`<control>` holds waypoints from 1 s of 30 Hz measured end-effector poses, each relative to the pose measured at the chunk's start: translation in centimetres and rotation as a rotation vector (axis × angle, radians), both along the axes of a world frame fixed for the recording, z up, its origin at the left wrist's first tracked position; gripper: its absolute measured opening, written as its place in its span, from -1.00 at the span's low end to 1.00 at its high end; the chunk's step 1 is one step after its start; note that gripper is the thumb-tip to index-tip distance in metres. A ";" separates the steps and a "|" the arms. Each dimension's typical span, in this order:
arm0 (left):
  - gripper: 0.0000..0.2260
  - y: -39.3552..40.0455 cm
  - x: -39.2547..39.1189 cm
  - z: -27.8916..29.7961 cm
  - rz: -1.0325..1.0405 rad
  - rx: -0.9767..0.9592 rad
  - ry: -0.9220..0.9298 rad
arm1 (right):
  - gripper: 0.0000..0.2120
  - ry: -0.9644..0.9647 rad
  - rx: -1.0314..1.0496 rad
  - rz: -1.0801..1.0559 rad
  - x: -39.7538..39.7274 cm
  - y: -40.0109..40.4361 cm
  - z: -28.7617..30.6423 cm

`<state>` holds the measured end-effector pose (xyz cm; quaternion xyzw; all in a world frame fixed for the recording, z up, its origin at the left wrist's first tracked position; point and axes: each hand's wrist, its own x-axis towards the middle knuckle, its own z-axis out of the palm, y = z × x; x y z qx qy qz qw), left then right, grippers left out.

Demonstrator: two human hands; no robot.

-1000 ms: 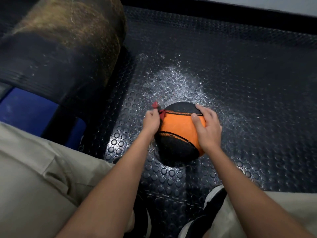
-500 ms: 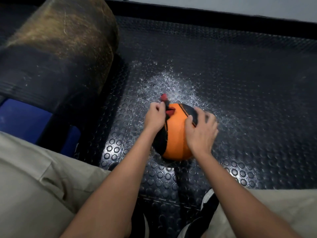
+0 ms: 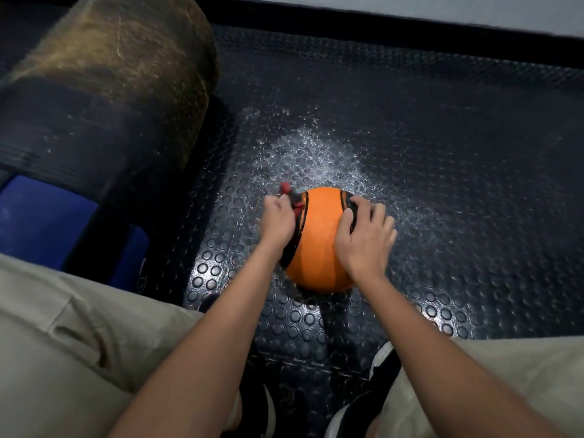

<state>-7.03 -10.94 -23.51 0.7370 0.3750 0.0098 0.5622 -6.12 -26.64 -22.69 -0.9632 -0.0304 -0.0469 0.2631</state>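
An orange ball with black bands [image 3: 319, 238] rests on the studded black rubber floor [image 3: 458, 191] in front of me. My left hand [image 3: 278, 221] grips a small red cloth [image 3: 292, 197] and holds it against the ball's left side. My right hand [image 3: 365, 238] lies on the ball's right side, fingers curled over its top with the tips on a black band. The far and right parts of the ball are hidden behind my hands.
A large dark padded roll with a worn brownish top [image 3: 104, 90] lies to the left over a blue base [image 3: 41, 222]. Wet droplets [image 3: 316, 153] glisten on the floor beyond the ball. My knees in beige trousers and my dark shoes [image 3: 363, 403] fill the bottom.
The ball has been turned: its black panels rolled to the sides and more orange now faces up. My left hand with the cloth moved along the ball's left side, my right hand shifted its hold.
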 end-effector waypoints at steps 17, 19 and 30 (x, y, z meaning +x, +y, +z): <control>-0.79 0.8 2.2 1.5 -0.217 -0.007 -0.014 | -0.48 0.069 0.380 -0.003 1.0 -1.4 -1.4; -0.81 0.5 3.5 2.2 -0.343 0.130 -0.030 | -0.40 0.062 0.375 -0.048 0.7 -1.6 -1.6; -0.65 4.5 1.1 -3.8 0.118 -0.519 0.114 | -0.43 0.002 0.285 0.020 0.1 0.3 -1.6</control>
